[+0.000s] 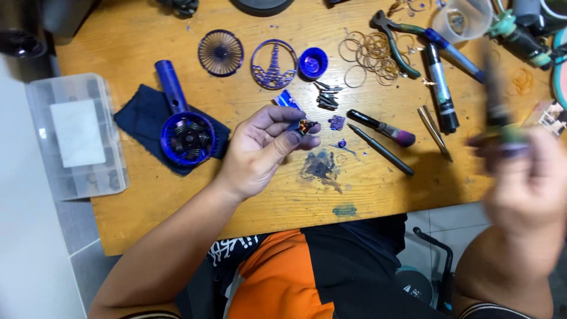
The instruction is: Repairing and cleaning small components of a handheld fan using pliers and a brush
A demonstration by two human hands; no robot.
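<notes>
The surface (pixel 177 212) carries a blue fan (pixel 188 137) left of the left hand (pixel 260 150), whose grip is clamped on a small coppery part (pixel 303 126). The right hand (pixel 525 177), blurred, is closed around a dark tool (pixel 495 106). A slack pinch would likely drop the part among the loose bits below.

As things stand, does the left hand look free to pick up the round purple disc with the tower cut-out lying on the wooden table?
Probably not right away: the left hand already pinches a small coppery piece in its fingertips. The round purple tower disc lies uncovered just beyond it, nothing in between, so only the occupied fingers stand in the way.
</notes>
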